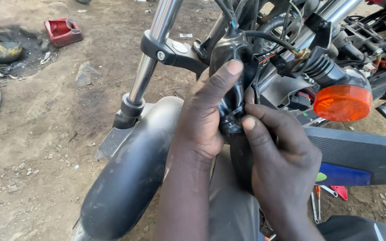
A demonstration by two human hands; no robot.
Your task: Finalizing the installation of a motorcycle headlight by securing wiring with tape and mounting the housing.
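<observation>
Head view, black taped bundle between both hands' grip

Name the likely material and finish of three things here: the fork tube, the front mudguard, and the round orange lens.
Fork tube: polished, probably chromed metal, given its mirror-like streaks. Front mudguard: black with a dull, dusty sheen; painted metal or plastic, hard to tell. Orange lens: translucent plastic, seemingly; it glows evenly and looks smooth.

Both hands, left hand and right hand, around black wrapped cable bundle above front fender.
</observation>
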